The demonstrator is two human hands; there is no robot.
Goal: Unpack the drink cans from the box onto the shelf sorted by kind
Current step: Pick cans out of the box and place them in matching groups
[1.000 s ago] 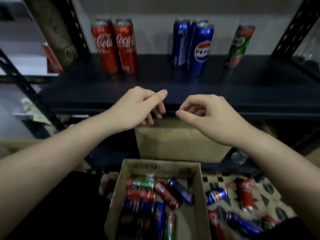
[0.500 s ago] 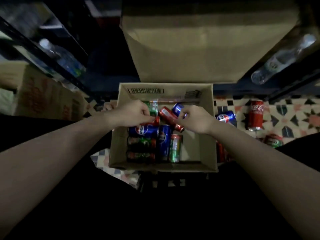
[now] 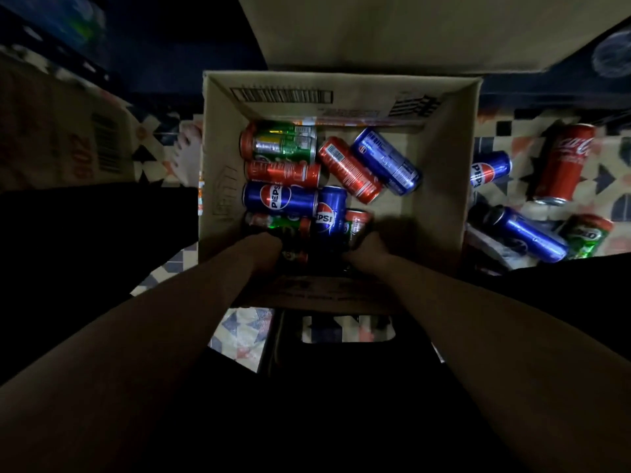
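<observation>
Reaching into the box (image 3: pixel 444 172), both hands' fingers hidden; four Pepsi cans (image 3: pixel 280 197) inside.

I see the open cardboard box (image 3: pixel 444 172) holding cans on their sides: green can (image 3: pixel 283 141) at its 11 o'clock corner, red can (image 3: pixel 350 169) and blue can (image 3: pixel 387 162) slanted toward 1 o'clock.

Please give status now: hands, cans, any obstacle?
Both hands low in box, grip unclear. Cans lying mixed inside. Nothing blocking.
</observation>
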